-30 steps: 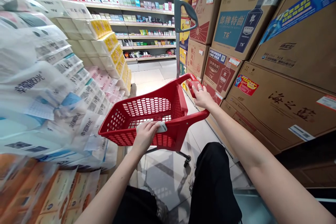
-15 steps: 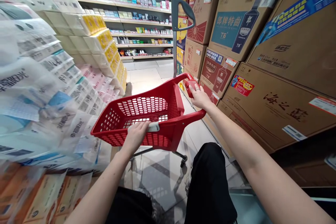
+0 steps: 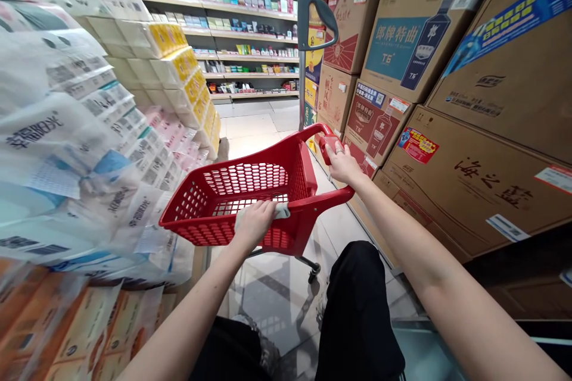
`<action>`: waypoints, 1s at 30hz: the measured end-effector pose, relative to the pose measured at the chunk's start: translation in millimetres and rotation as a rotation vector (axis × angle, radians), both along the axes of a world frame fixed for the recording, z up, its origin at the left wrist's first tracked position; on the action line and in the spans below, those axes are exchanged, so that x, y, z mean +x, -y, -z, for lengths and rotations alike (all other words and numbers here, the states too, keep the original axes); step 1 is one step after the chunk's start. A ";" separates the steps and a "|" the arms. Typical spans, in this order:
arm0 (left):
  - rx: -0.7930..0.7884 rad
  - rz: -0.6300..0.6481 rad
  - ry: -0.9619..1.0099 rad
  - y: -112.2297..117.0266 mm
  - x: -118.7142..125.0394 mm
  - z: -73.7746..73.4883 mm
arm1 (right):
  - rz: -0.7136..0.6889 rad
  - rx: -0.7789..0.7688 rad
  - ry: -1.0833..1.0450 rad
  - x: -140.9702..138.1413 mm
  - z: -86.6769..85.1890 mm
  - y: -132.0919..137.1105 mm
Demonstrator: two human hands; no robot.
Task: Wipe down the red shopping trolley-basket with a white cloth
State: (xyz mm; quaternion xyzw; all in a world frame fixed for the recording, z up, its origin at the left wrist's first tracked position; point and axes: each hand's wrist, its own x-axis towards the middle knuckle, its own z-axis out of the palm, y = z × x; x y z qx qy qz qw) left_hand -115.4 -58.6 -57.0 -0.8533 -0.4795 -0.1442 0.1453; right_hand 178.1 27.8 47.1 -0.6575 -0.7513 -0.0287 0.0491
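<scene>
Both my hands are on a small red plastic shopping cart (image 3: 295, 158) with a mesh basket. My left hand (image 3: 254, 225) grips the near rim of the basket, over a pale grey-white strip (image 3: 281, 211), perhaps a cloth or a sleeve of packaging. My right hand (image 3: 342, 164) is closed around the red handle grip (image 3: 329, 149) on the right side of the cart. The basket holds nothing that I can see. Its small castor wheel (image 3: 314, 272) shows below on the tiled floor.
Blurred stacks of wrapped tissue packs (image 3: 67, 149) crowd the left, and large cardboard liquor cartons (image 3: 473, 178) rise on the right. Shelves of boxed goods (image 3: 241, 30) stand ahead beyond a tiled floor (image 3: 250, 137). A metal pole with a grey curved handle (image 3: 315, 24) stands past the cart.
The whole view has swayed slightly left and back again, with the cart shifting along with it. Both hands have stayed in place on the cart.
</scene>
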 end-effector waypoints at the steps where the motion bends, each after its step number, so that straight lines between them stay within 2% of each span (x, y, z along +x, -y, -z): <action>1: 0.006 -0.013 -0.003 0.2 7.7 -2.1 | -0.002 -0.001 -0.003 0.5 -0.3 -0.3; 4: 0.016 -0.064 -0.007 1.9 21.3 -6.3 | -0.006 -0.003 -0.022 2.7 -2.1 -1.1; 7: 0.003 -0.082 -0.018 3.8 22.7 -8.4 | 0.009 0.032 -0.006 -0.4 -4.7 4.1; 12: 0.003 -0.098 -0.022 5.2 21.8 -9.9 | -0.093 0.148 0.074 -27.4 -6.0 37.1; 14: 0.004 -0.109 -0.019 5.2 24.3 -10.3 | -0.178 0.120 0.055 -38.7 -5.0 53.5; 16: 0.009 -0.121 -0.014 4.5 27.6 -10.5 | -0.219 0.028 0.034 -45.3 -4.0 65.5; 18: 0.016 -0.124 -0.011 3.1 30.2 -10.4 | -0.193 -0.051 0.031 -46.5 -3.7 70.9; 20: 0.022 -0.117 -0.001 1.6 29.5 -9.4 | -0.140 -0.066 0.040 -44.3 -4.7 70.8; 23: 0.025 -0.104 0.023 0.2 16.6 -4.9 | -0.109 -0.064 0.057 -41.0 -7.9 67.2; 28: 0.024 -0.125 0.048 0.0 -27.9 7.7 | -0.185 -0.127 0.101 -44.6 -10.1 69.2; 30: 0.019 -0.135 0.053 -0.2 -38.8 10.3 | -0.214 -0.129 0.114 -47.8 -9.2 72.1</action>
